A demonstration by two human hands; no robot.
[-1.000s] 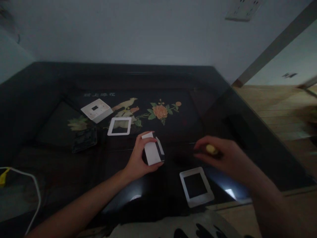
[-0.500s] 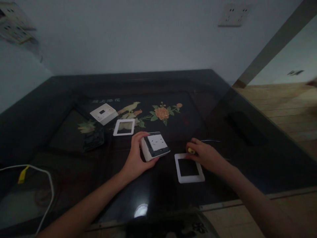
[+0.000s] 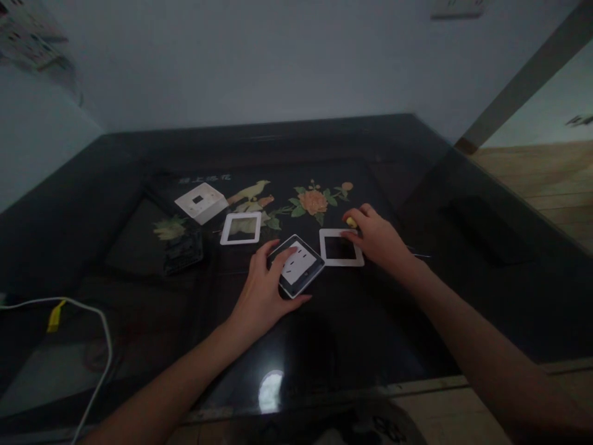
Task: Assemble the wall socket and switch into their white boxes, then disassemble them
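My left hand (image 3: pixel 262 284) is wrapped round a wall socket (image 3: pixel 295 266) in its box, fingers at the upper left edge and on the face, thumb along the near side. Its white slotted face points up, ringed by a dark surround. My right hand (image 3: pixel 377 238) is curled round a yellow-handled screwdriver (image 3: pixel 351 222), whose thin shaft sticks out on the right. With its thumb, that hand also touches the right side of a white square frame (image 3: pixel 340 262). The frame lies just right of the socket's corner.
Further back left lie a second white frame (image 3: pixel 240 241), a white box (image 3: pixel 202 203) and a dark plastic part (image 3: pixel 183 252). A white cable (image 3: pixel 104 327) with a yellow tag (image 3: pixel 55 316) crosses the left side of the dark glossy table (image 3: pixel 352 334).
My right hand has slid the white frame away from me and slightly left, closer to the socket. In my left hand the socket has turned, corner towards me. The view has shifted slightly.
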